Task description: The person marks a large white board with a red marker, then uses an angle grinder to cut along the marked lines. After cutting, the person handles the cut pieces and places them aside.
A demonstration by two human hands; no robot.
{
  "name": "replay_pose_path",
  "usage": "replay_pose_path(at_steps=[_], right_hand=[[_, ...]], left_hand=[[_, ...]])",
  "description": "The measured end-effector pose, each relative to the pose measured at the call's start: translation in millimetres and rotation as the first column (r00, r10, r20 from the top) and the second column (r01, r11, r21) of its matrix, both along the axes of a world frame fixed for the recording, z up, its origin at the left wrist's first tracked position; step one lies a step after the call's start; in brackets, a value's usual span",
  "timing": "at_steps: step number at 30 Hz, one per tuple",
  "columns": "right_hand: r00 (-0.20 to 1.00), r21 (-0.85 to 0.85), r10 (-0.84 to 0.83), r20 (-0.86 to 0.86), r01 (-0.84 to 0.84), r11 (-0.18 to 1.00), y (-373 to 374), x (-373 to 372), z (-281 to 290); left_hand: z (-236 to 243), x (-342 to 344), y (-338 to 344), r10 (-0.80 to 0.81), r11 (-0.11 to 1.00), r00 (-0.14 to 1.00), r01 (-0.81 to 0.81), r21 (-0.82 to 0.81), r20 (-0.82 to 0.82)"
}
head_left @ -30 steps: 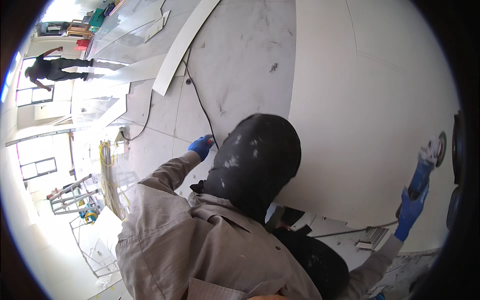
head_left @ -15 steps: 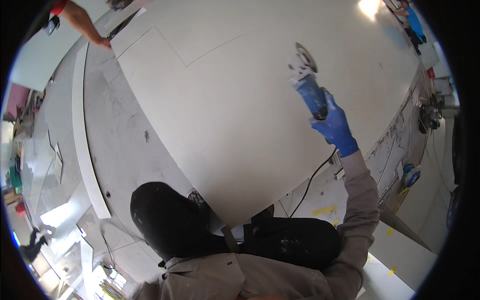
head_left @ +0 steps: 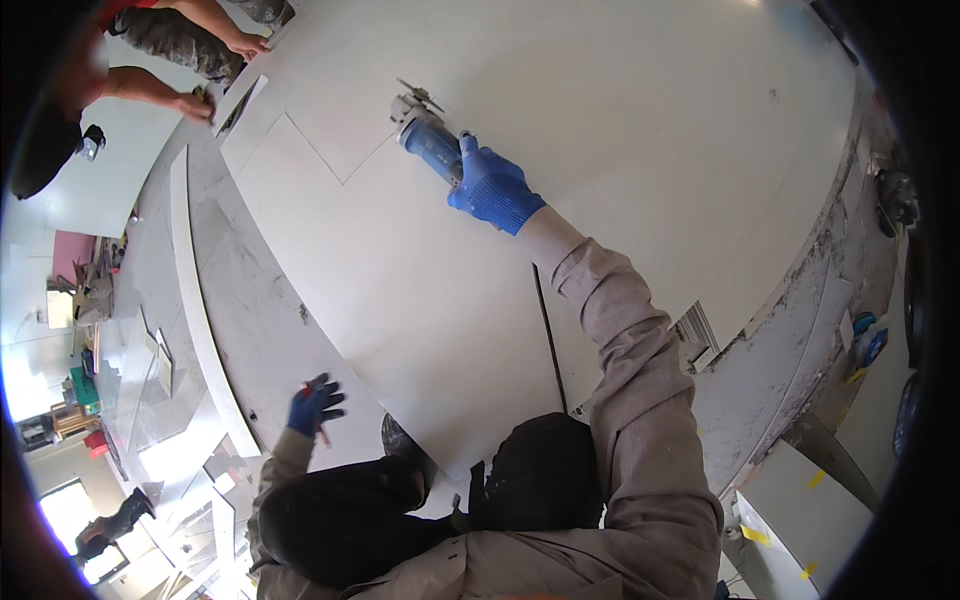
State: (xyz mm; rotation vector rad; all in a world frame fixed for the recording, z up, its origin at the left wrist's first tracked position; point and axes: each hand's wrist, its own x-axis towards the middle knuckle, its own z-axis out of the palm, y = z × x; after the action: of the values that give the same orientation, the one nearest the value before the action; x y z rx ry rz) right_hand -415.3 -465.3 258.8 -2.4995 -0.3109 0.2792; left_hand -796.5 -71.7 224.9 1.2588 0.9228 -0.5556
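Note:
My right hand (head_left: pixel 494 188), in a blue glove, is wrapped round the blue body of an angle grinder (head_left: pixel 432 143). The grinder's disc (head_left: pixel 420 96) stands edge-on near the end of a dark line drawn on the large white board (head_left: pixel 420 290). Low at the left, beside the board's near left edge, is my gloved left hand (head_left: pixel 316 404). Its fingers are spread, and a thin red stick, apparently a pencil (head_left: pixel 324 436), lies across it, held near the thumb. The grinder's black cable (head_left: pixel 549 335) runs back over the board towards my knee.
A person in red reaches in at the far left, one hand (head_left: pixel 250 45) at the board's corner. A long white strip (head_left: pixel 190 270) lies on the grey floor (head_left: pixel 255 300) to the left. Panels with yellow tape (head_left: pixel 818 479) stand at the lower right.
My right hand has swung the grinder left to the drawn line. My left hand has come into view at the lower left. The other person's second arm now shows.

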Motion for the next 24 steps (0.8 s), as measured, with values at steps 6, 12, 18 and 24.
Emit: replay_pose_path(at_steps=[6, 12, 18, 24], right_hand=[[0.999, 0.075, -0.002, 0.047, -0.001, 0.997, -6.9, 8.5, 0.8], [0.983, 0.036, 0.027, -0.182, -0.021, 0.999, -4.6, 19.7, 15.9], [0.98, 0.067, 0.022, -0.2, -0.009, 0.998, -6.1, 20.4, 14.1], [0.978, 0.055, 0.028, -0.209, -0.017, 0.998, -3.4, 20.3, 20.7]], left_hand=[[-38.0, 21.7, -48.8, 0.188, 0.954, 0.979, -0.161, -0.254, 0.084], [-34.1, 25.0, -51.3, 0.198, 0.964, 0.98, -0.187, -0.189, 0.039], [-33.3, 25.3, -52.1, 0.188, 0.969, 0.982, -0.181, -0.167, 0.027], [-39.8, 19.6, -45.4, 0.232, 0.947, 0.971, -0.214, -0.24, 0.049]])
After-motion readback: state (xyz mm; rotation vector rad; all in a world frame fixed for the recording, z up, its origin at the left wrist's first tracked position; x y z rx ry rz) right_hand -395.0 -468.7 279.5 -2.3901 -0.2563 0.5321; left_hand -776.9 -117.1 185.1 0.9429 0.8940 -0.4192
